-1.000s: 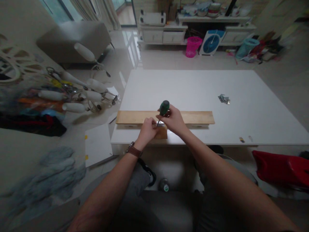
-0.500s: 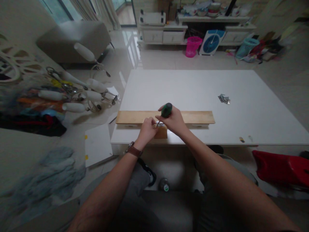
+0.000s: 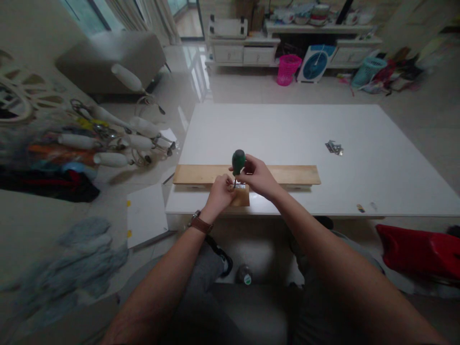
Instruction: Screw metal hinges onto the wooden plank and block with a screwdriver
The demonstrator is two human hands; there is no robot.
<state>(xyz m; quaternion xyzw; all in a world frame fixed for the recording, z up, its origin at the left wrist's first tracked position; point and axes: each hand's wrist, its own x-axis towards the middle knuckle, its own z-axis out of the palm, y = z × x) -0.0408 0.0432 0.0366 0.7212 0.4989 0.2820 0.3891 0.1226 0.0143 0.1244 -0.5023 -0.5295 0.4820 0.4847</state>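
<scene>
My right hand [image 3: 261,178] has its fingers round the green handle of a screwdriver [image 3: 238,162], which stands nearly upright. Its shaft points down at a small metal plate [image 3: 241,185], perhaps a hinge or bracket, on a small wooden block [image 3: 242,198]. Close by the tip, my left hand [image 3: 220,192] is pinched; what its fingertips hold is hidden. The block juts toward me from the middle of a long pale wooden board [image 3: 298,174]. Whether the tip sits in a screw I cannot make out.
The white table [image 3: 287,129] bears a small heap of metal pieces [image 3: 335,147] at the right. Two tiny items, one a dark and yellow piece [image 3: 360,208], lie near its front edge. White lamp-like parts [image 3: 140,142] stand left of it; a red object [image 3: 420,254] is at lower right.
The screwdriver has swung from leaning right to nearly upright, its handle now further left. My right fingers have loosened and shifted on the handle. My left hand stays put.
</scene>
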